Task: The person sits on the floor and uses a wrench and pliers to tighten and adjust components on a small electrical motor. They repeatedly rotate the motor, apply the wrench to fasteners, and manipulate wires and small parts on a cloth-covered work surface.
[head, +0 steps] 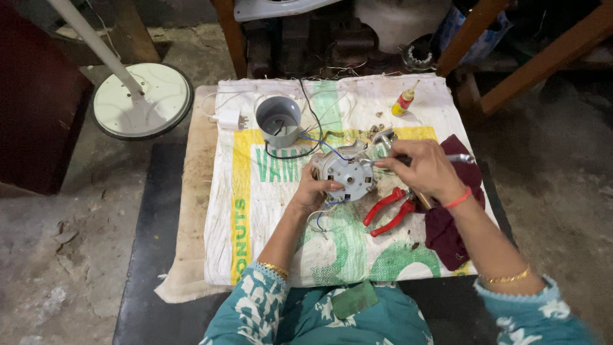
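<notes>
— Motor (348, 176) sitting mid-sack, left hand (311, 191) gripping it, right hand (424, 169) closing on a screwdriver (389, 160)?
— Yes. Casing is looking open, wires hanging loose; pliers (388, 211) lying at four o'clock, grey cup (278, 120) at eleven.

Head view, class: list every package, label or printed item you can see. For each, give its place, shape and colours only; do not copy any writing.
Printed woven sack: spread flat as a work mat under both hands, rectangular, white with yellow bands and green lettering and shapes.
Small squeeze bottle: lying at the sack's far right edge, red body, yellow label band, pale nozzle.
No signs or screens show.
</notes>
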{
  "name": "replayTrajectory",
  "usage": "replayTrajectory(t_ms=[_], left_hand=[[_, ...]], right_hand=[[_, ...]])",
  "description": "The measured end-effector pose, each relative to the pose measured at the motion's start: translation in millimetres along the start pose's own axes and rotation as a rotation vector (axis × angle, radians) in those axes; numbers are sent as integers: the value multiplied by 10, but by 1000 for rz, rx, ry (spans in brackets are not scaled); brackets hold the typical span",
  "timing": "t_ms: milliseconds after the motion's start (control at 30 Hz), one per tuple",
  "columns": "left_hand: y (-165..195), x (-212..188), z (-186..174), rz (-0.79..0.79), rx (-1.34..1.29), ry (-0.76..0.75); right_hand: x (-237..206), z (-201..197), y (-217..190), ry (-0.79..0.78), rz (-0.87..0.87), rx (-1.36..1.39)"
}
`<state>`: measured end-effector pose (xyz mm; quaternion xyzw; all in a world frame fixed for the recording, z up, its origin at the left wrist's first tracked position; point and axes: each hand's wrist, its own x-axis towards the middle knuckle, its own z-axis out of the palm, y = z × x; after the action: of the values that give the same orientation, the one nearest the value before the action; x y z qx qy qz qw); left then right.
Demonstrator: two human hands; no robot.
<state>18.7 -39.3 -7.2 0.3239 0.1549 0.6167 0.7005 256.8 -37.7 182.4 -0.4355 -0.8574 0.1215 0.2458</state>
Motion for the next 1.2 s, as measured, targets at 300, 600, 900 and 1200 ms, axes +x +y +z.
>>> replayTrajectory(t_ms=[300, 600, 900, 1200], left_hand=[[89, -32, 92, -56, 17, 19], [146, -83, 165, -37, 100, -17], [86, -48, 114, -45, 41, 19], [106, -68, 87, -66, 75, 34]], right_hand=[[399, -127, 92, -196, -131, -116], [815, -212, -13, -505, -180, -332], [446, 35, 345, -269, -71, -39], [-388, 873, 182, 165, 426, 299]])
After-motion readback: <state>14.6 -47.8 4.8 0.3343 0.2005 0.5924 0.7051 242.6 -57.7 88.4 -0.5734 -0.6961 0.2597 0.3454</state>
